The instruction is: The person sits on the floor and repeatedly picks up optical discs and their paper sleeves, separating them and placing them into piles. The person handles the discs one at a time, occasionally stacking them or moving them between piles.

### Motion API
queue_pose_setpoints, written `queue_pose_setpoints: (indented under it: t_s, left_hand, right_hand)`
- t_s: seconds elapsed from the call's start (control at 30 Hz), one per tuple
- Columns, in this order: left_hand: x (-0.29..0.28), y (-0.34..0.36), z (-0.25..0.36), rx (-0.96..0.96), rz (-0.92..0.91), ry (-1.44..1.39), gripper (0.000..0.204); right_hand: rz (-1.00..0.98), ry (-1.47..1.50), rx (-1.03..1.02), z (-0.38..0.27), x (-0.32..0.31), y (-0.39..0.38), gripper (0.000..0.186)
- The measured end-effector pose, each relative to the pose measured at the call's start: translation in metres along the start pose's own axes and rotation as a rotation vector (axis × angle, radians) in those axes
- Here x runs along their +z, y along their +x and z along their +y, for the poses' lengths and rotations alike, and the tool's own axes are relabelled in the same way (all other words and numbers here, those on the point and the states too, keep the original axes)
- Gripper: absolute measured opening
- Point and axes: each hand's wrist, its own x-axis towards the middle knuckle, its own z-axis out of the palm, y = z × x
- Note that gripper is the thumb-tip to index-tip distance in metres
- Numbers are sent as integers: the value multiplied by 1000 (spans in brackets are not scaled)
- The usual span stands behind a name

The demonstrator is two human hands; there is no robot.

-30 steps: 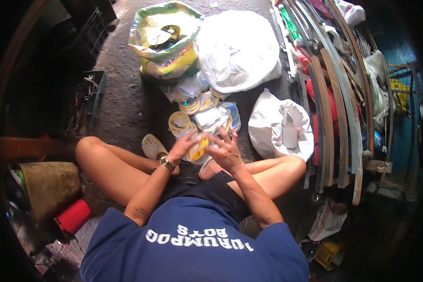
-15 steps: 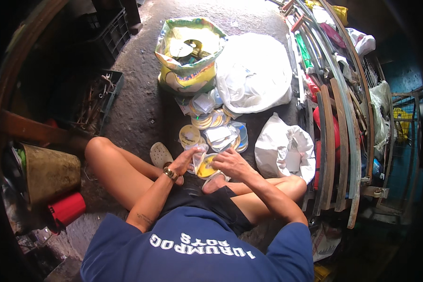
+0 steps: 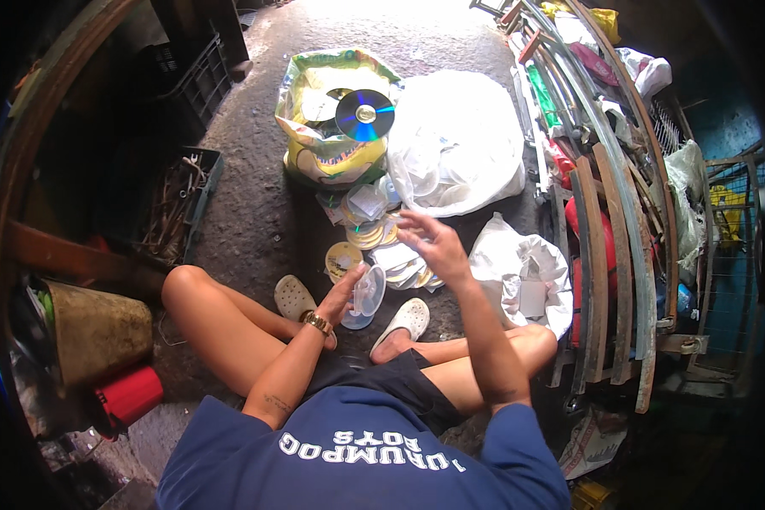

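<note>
My left hand [image 3: 340,297] is closed on a clear plastic disc case [image 3: 370,291] between my knees. Over the pile, my right hand [image 3: 436,244] is raised, holding nothing, its fingers apart. A shiny disc [image 3: 366,129] appears in mid-air in front of the yellow and green sack [image 3: 338,166], away from my fingers. Inside that sack more discs show at the mouth. Between the sack and my feet lies a loose pile of discs and paper sleeves [image 3: 404,259]. One yellow-labelled disc [image 3: 342,257] rests at the pile's left edge.
A large white plastic bag [image 3: 463,140] stands beside the sack, and a smaller white sack [image 3: 523,276] sits by my right knee. Metal and wooden bars [image 3: 599,255] line the right side. A crate of tools [image 3: 183,195] and a red container [image 3: 129,397] are on the left.
My right hand has moved up and away from the left, letting go of the disc, now in the air near the sack. The case stays in my left hand.
</note>
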Motion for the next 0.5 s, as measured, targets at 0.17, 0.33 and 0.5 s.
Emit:
queue_pose_setpoints:
  t_s: [0.17, 0.33, 0.5]
  left_hand:
    - [13, 14, -15, 286, 238, 201, 88]
    - [13, 25, -28, 347, 333, -16, 67]
    - [-28, 51, -42, 142, 369, 481, 66]
  right_hand:
    - [81, 51, 467, 105, 73, -61, 70]
    - [264, -51, 186, 116, 41, -34, 44]
    - [248, 513, 174, 56, -51, -17, 67]
